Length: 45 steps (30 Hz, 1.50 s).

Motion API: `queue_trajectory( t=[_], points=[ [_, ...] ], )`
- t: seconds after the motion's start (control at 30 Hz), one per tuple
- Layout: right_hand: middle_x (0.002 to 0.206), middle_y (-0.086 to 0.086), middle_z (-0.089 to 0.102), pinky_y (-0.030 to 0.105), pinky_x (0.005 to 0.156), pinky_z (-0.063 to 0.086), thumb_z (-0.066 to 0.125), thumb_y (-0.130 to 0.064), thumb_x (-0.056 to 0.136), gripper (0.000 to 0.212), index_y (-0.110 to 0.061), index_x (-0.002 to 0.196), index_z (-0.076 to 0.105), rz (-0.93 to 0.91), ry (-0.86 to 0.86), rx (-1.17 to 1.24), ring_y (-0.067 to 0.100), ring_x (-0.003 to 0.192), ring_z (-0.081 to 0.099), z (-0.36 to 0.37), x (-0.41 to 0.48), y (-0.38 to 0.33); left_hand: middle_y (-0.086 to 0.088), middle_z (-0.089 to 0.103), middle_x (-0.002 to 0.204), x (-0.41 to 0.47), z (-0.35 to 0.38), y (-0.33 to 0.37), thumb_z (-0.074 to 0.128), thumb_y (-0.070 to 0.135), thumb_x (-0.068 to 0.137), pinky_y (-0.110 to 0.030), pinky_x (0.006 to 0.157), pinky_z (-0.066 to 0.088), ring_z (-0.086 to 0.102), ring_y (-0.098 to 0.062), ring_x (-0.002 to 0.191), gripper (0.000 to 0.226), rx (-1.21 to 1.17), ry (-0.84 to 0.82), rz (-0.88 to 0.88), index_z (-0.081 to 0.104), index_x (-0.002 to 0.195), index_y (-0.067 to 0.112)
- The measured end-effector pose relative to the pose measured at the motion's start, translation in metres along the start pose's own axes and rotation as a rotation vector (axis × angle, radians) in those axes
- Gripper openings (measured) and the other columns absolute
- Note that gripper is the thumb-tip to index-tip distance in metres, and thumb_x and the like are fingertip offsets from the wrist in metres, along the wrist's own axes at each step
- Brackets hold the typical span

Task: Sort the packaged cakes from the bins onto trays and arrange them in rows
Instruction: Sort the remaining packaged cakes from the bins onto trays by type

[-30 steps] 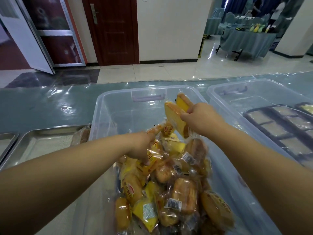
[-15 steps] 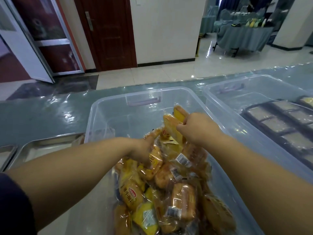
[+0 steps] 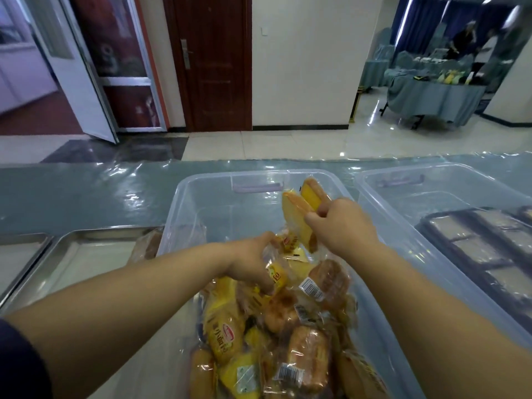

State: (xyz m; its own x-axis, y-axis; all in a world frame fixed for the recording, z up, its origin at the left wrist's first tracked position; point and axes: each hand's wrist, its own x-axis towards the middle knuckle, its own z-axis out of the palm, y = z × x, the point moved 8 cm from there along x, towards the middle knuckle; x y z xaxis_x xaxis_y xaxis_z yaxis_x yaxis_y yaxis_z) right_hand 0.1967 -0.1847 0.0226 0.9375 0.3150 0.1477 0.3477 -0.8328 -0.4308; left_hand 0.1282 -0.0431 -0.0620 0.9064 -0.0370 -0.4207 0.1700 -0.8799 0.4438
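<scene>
A clear plastic bin [image 3: 201, 197] in front of me holds a heap of wrapped yellow and brown cakes [image 3: 288, 341]. My right hand [image 3: 342, 226] grips two yellow sliced cakes in clear wrap [image 3: 302, 208] and holds them upright above the heap. My left hand [image 3: 250, 263] is down in the heap, its fingers curled round a yellow-wrapped cake [image 3: 277, 276]. A steel tray [image 3: 72, 249] lies to the left of the bin, with one wrapped cake [image 3: 149, 243] at its right edge beside the bin wall.
A second clear bin [image 3: 403, 180] stands to the right and contains dark-packaged cakes [image 3: 483, 249] in rows. Another steel tray [image 3: 17, 254] lies at the far left. The table is covered in shiny plastic sheet [image 3: 86, 191]. Doors and a draped table are beyond.
My right hand dipped toward the heap with the two sliced cakes, then rose again. My left hand stayed in the heap and closed round a yellow-wrapped cake.
</scene>
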Motion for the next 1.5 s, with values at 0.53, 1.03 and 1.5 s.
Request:
queue_trajectory(
  t=[0.53,1.03,1.5],
  points=[
    [0.088,-0.007,0.052,0.022,0.056,0.032,0.053,-0.029,0.083,0.018,-0.024,0.07,0.064,-0.333,0.219,0.263,0.006,0.074,0.048,-0.062,-0.068,-0.152,0.023,0.043,0.098,-0.198,-0.124,-0.093,0.085,0.028,0.063,-0.024,0.068,0.054,0.061,-0.005,0.082,0.085,-0.53,0.874,0.131,0.028,0.123,0.051],
    [0.053,0.0,0.056,0.025,0.048,0.045,0.055,-0.033,0.087,0.034,-0.01,0.062,0.058,-0.174,-0.379,0.146,0.016,0.049,0.055,0.137,-0.175,-0.343,0.004,0.052,0.121,-0.316,-0.002,-0.37,0.088,0.033,0.06,-0.039,0.089,0.053,0.061,-0.015,0.099,0.106,-0.682,0.706,-0.226,0.017,0.138,0.041],
    [0.131,0.001,0.05,0.03,0.08,0.051,0.051,-0.022,0.087,0.059,-0.044,0.14,0.037,0.158,-0.604,0.339,0.014,0.098,0.056,0.315,-0.24,-0.248,0.014,0.043,0.129,-0.302,0.091,-0.41,0.085,0.039,0.055,-0.036,0.094,0.05,0.053,-0.014,0.115,0.104,-0.702,0.444,-0.281,0.023,0.139,0.038]
  ],
)
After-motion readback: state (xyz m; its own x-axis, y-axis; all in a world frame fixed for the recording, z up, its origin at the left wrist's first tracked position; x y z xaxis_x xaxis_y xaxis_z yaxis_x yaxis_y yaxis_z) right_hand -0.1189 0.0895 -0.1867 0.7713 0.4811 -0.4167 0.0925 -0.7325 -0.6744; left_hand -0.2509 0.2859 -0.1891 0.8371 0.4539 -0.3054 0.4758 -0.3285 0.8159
